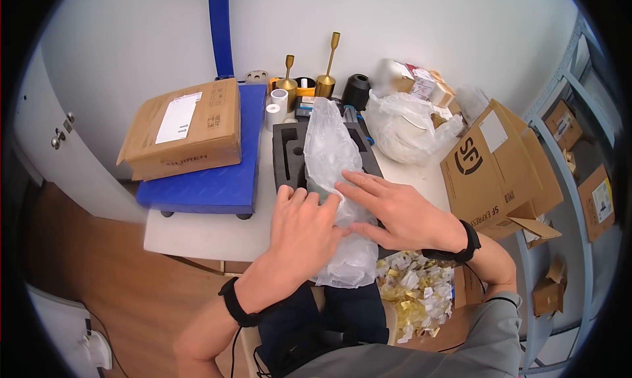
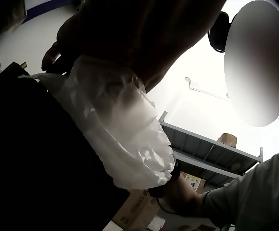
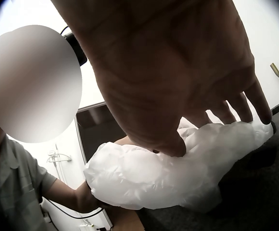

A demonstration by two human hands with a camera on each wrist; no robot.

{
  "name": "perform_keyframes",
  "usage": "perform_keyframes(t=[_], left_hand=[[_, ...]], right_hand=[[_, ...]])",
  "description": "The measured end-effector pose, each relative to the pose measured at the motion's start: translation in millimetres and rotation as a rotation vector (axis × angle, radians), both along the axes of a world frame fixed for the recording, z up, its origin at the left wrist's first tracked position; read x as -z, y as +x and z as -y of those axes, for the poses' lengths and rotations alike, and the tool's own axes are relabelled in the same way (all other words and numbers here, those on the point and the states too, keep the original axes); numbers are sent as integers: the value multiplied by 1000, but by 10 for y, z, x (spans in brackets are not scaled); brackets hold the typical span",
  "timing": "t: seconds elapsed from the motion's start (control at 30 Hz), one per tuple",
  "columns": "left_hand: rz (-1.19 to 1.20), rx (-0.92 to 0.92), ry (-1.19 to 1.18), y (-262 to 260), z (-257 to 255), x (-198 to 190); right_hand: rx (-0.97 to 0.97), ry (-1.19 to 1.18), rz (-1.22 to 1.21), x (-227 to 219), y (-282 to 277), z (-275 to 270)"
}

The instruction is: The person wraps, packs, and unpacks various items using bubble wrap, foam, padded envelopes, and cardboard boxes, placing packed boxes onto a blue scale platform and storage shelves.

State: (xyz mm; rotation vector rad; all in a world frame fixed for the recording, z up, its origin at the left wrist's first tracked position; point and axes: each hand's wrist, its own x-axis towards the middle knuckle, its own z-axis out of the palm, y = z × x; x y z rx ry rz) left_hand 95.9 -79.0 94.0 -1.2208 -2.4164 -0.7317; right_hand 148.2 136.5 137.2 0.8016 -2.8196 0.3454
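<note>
A long, cloudy plastic-wrapped bundle (image 1: 332,151) lies lengthwise over a black foam block (image 1: 288,155) with cut-out slots. My left hand (image 1: 299,236) is at the bundle's left side, fingers bent down and gripping the plastic, thumb pointing right; its fingertips are partly hidden. From the right, my right hand (image 1: 401,210) rests on the plastic with fingers spread and fairly straight. In the right wrist view the right hand (image 3: 178,82) lies above the puffy plastic (image 3: 144,175). The left wrist view is dark, with the plastic (image 2: 122,130) below the left hand (image 2: 125,38).
A cardboard box (image 1: 217,124) sits on a blue platform (image 1: 224,190) at left. Gold candle holders (image 1: 326,85), white rolls (image 1: 273,118) and a white plastic bag (image 1: 408,131) stand behind the foam. At right are an open carton (image 1: 490,180) and a shelf (image 1: 582,226); below, crumpled scraps (image 1: 415,292).
</note>
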Motion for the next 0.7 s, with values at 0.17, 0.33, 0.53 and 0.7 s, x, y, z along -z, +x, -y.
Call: perform_keyframes(t=[0.17, 0.33, 0.53, 0.7], left_hand=[[23, 6, -59, -115, -5, 114], [36, -4, -154, -164, -16, 58], [110, 73, -307, -272, -2, 67], [257, 159, -258, -367, 180, -43]], right_hand=[[-6, 105, 182, 79, -212, 15], [65, 57, 127, -84, -116, 83], [-175, 142, 313, -159, -29, 29], [-115, 144, 376, -333, 39, 84]])
